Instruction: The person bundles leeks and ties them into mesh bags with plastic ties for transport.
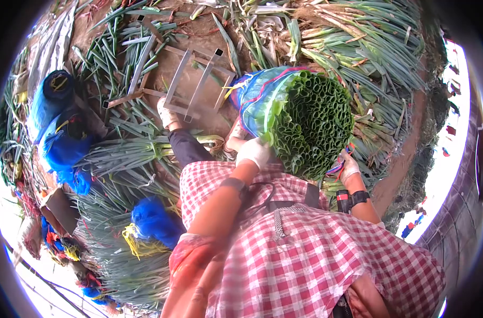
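A large round bundle of green onions (326,122) fills the middle, its open leaf ends facing me. Blue mesh (255,103) wraps its side, with a red cord running over it. My left hand (253,153), in a white glove, grips the near left edge of the bundle; its fingertips are partly hidden there. On the lower right, my right hand (349,166), also gloved, is closed on a thin multicoloured cord (336,168) beside the leaves.
A low wooden frame (202,79) lies ahead by my feet. Blue mesh-wrapped bundles (66,140) stand at the left, with a blue net (154,222) closer in. Loose green onions (369,42) lie at the upper right and left. A brown box (60,211) is far left.
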Tool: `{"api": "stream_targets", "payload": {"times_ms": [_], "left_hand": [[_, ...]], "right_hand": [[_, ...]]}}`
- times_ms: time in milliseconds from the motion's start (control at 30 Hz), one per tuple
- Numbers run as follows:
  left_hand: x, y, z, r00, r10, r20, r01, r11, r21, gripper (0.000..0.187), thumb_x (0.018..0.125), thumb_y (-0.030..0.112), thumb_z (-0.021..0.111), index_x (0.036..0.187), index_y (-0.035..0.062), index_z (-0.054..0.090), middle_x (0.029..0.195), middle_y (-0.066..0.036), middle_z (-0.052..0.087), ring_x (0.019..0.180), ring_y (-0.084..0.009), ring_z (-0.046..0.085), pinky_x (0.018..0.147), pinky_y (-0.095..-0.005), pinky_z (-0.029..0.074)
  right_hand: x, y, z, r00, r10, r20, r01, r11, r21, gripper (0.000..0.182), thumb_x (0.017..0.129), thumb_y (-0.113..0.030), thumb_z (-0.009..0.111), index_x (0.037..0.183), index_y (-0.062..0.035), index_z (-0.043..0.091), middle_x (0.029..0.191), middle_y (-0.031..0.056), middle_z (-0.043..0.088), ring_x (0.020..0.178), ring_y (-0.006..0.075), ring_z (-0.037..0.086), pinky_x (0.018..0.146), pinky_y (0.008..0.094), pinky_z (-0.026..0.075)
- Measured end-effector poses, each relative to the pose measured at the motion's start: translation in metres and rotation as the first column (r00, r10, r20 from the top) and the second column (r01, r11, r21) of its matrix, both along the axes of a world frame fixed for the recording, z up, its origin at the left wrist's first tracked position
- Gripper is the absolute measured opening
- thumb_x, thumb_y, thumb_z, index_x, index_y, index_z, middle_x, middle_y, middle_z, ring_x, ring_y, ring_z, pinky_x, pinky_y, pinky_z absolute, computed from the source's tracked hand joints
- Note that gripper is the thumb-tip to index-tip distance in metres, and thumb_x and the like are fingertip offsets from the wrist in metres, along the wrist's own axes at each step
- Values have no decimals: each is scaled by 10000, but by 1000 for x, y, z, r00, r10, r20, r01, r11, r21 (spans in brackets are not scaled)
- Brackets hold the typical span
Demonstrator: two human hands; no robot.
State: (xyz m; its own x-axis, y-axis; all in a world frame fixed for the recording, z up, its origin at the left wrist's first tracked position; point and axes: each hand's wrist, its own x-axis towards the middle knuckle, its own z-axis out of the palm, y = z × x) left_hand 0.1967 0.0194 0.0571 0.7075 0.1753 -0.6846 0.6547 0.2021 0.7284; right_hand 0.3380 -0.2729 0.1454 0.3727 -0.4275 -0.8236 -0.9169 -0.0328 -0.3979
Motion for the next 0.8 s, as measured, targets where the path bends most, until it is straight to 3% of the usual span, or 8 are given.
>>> {"api": "stream_targets", "payload": {"times_ms": [100, 200, 267, 367, 500, 600, 733, 800], "left_hand": [[14, 26, 45, 948, -313, 59, 314, 949, -16, 198, 846, 184, 476, 898, 33, 593, 800, -106, 607, 731, -230, 588, 644, -305, 464], [15, 20, 64, 504, -438, 744, 327, 894, 305, 143, 753, 66, 491, 866, 31, 571, 670, -101, 539, 646, -235, 583, 568, -307, 482], [9, 32, 88, 458, -589, 666, 508, 788, 347, 165, 770, 98, 501, 880, 9, 586, 736, -117, 583, 671, -250, 591, 633, -318, 485], [-9, 52, 95, 640, -617, 458, 705, 708, -30, 270, 803, 211, 495, 931, 8, 618, 943, -159, 612, 801, -264, 596, 733, -316, 474], [1, 33, 117, 364, -671, 646, 823, 557, 115, 290, 828, 240, 490, 994, 34, 608, 954, -135, 603, 857, -258, 586, 773, -318, 466], [21, 25, 129, 561, -732, 387, 828, 499, -257, 375, 830, 370, 479, 963, 48, 619, 961, -156, 615, 892, -292, 583, 799, -368, 452], [13, 60, 103, 688, -674, -268, 634, 738, -231, 431, 813, 420, 479, 949, 33, 612, 938, -175, 615, 902, -281, 588, 778, -363, 445], [-8, 72, 84, 663, -717, -217, 748, 646, 151, 448, 814, 423, 479, 944, 12, 604, 919, -198, 609, 886, -298, 585, 777, -361, 438]], "right_hand": [[-3, -2, -1, 1000, -1, 27, 2, 1000, -19, 196, 815, -280, 610, 831, -105, 525, 653, 20, 484, 528, 172, 468, 482, 337, 400], [-5, -8, -7, 998, -37, 45, 37, 999, 0, 194, 815, -274, 612, 833, -101, 526, 635, 27, 481, 509, 173, 473, 465, 341, 395], [-10, -10, -2, 996, -37, 84, 26, 992, 125, 186, 815, -268, 611, 824, -103, 524, 622, 29, 476, 488, 183, 472, 453, 350, 392], [-13, -6, -7, 988, -71, 141, 61, 995, 76, 172, 816, -261, 607, 837, -102, 546, 657, 25, 514, 524, 203, 494, 495, 371, 413], [-20, -42, -35, 986, -92, 137, 77, 991, 113, 201, 847, -261, 567, 916, -73, 579, 790, 55, 597, 649, 217, 564, 594, 381, 460], [-21, -9, -13, 969, -118, 215, 120, 993, 7, 211, 803, -247, 634, 857, -48, 587, 739, 46, 572, 601, 199, 527, 572, 358, 438], [-24, -1, -8, 964, -192, 185, 193, 981, 13, 179, 830, -262, 596, 883, -92, 579, 676, 18, 527, 552, 168, 494, 504, 324, 409], [-25, 16, 0, 960, -229, 159, 231, 973, 1, 169, 834, -272, 586, 841, -106, 556, 641, 13, 496, 540, 161, 476, 483, 320, 392]]}}
